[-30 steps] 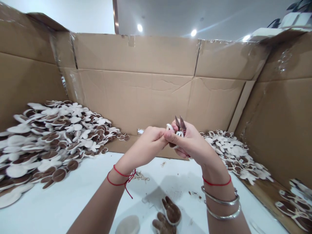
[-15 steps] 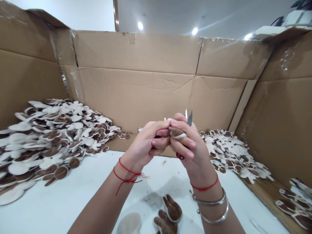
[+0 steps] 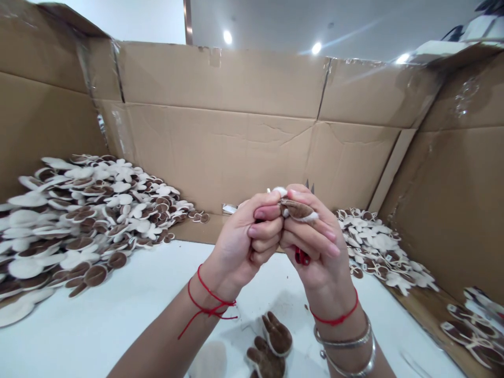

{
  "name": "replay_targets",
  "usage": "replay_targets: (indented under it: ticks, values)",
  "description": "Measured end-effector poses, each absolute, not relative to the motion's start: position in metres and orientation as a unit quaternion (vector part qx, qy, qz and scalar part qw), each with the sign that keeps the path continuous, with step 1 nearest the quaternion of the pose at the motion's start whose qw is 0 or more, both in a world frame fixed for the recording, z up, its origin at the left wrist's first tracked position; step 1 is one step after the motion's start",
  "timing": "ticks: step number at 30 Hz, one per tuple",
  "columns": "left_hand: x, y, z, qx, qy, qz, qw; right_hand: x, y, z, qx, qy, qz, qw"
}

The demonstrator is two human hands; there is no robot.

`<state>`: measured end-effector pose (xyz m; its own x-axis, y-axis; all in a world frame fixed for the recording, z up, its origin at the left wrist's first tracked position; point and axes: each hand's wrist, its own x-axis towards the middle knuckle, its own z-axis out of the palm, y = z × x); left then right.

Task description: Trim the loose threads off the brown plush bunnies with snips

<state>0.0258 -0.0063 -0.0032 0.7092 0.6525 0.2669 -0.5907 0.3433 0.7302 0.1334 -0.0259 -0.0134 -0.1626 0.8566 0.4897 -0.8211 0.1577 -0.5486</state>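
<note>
Head view, inspection and trimming step. I am holding a small brown-and-cream plush ear-shaped piece (image 3: 298, 210) up in front of me, above the white bench (image 3: 118, 315), pinched between both hands. My left hand (image 3: 248, 241) is curling its fingers closed against the piece's left end; my right hand (image 3: 311, 236) is gripping it from the right with thumb and forefinger, while its lower fingers are closing around a small red-handled thread snip (image 3: 302, 256), of which only the red handle and a dark blade tip above the fingers are showing.

I am judging this as the turning-and-checking part of the work, with the blades tucked away behind the piece rather than set against it. The next cut is calling for the piece to be steadied by the left hand and the blade tips brought clear of my fingertips.

Two brown plush paw-shaped pieces (image 3: 275, 344) are lying on the bench below my wrists. A large heap of like brown-and-cream pieces (image 3: 82, 220) is lying at left, a smaller pile (image 3: 378, 247) at right, all inside tall brown cardboard walls (image 3: 220, 147).
</note>
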Motion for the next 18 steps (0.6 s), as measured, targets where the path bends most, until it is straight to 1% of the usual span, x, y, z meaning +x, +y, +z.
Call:
replay_targets:
  ticks: [7, 18]
  values:
    - [0.0256, -0.0062, -0.0051, 0.399, -0.009, 0.361, 0.842, 0.1352, -0.027, -0.0113, 0.067, -0.366, 0.698, 0.612]
    - [0.0248, -0.0079, -0.0082, 0.42, -0.02, 0.362, 0.832, 0.1327, -0.0253, -0.0152, 0.15, -0.306, 0.735, 0.586]
